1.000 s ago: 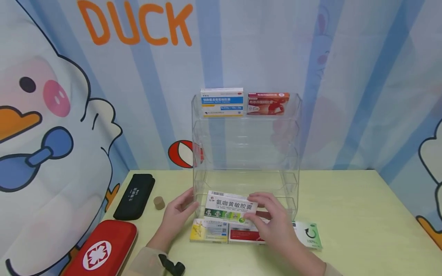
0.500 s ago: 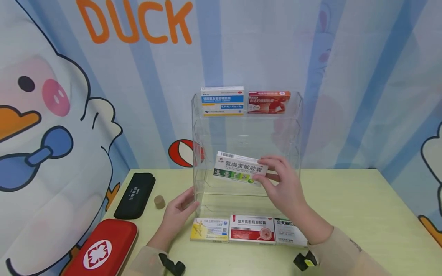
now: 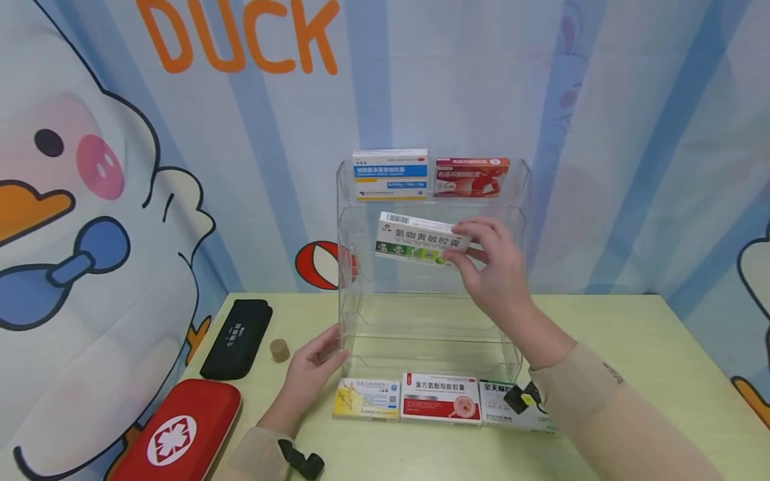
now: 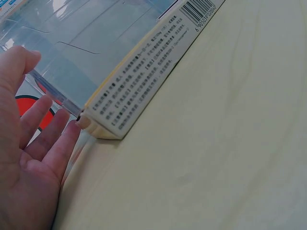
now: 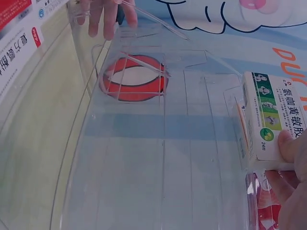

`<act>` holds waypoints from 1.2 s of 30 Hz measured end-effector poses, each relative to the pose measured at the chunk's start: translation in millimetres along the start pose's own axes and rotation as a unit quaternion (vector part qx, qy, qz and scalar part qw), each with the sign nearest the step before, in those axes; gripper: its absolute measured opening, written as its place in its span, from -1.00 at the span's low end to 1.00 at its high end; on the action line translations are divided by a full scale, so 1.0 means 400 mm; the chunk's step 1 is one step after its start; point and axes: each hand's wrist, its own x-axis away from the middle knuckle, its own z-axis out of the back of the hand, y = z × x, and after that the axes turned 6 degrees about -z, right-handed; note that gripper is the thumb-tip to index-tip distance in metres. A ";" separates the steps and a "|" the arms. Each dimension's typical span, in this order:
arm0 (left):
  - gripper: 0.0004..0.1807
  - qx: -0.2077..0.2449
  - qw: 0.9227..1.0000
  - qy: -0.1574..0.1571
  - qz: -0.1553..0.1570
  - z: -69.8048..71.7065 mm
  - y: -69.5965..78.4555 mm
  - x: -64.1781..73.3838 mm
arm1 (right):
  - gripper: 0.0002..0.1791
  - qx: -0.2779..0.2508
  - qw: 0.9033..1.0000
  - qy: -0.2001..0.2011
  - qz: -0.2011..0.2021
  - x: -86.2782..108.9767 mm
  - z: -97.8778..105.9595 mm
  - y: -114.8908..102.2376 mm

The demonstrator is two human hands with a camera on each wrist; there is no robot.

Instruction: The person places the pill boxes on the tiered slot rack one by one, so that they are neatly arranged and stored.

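Observation:
My right hand point(image 3: 496, 274) pinches a white medicine box point(image 3: 415, 239) with a green strip between thumb and fingers. The box is slightly tilted, in front of the upper middle of a clear tiered display rack point(image 3: 433, 317). In the right wrist view, the held medicine box point(image 5: 268, 115) is close to the rack's top row. My left hand point(image 3: 309, 374) rests against the rack's lower left side, its fingers fairly straight in the left wrist view. On the top tier stand a blue-and-white medicine box point(image 3: 390, 175) and a red medicine box point(image 3: 471, 178).
Before the rack lie a yellow-and-white box point(image 3: 367, 399), a red-and-white box point(image 3: 441, 399) and a green-and-white box point(image 3: 511, 414), partly hidden by the right wrist camera. To the left are a black case point(image 3: 236, 339), a small cork point(image 3: 279, 351) and a red case point(image 3: 180, 427).
My right hand has raised the white-and-green medicine box from just above the front row to the rack's upper part. The left hand has stayed at the rack's side.

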 end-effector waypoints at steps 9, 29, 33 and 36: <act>-0.36 0.007 1.000 -0.006 -0.013 -0.004 -0.001 -0.001 | -0.60 -0.010 0.998 0.017 -0.063 -0.048 -0.013 -0.004; -0.36 0.022 0.999 -0.009 -0.030 0.001 -0.005 0.000 | -0.62 0.025 0.994 0.015 -0.101 -0.110 -0.096 -0.018; -0.35 0.021 0.999 -0.008 -0.037 0.003 -0.006 0.000 | -0.65 0.045 0.994 0.001 -0.101 -0.116 -0.115 -0.018; -0.35 0.022 0.999 -0.008 -0.039 0.003 -0.007 -0.002 | -0.66 0.051 0.994 -0.006 -0.096 -0.113 -0.125 -0.017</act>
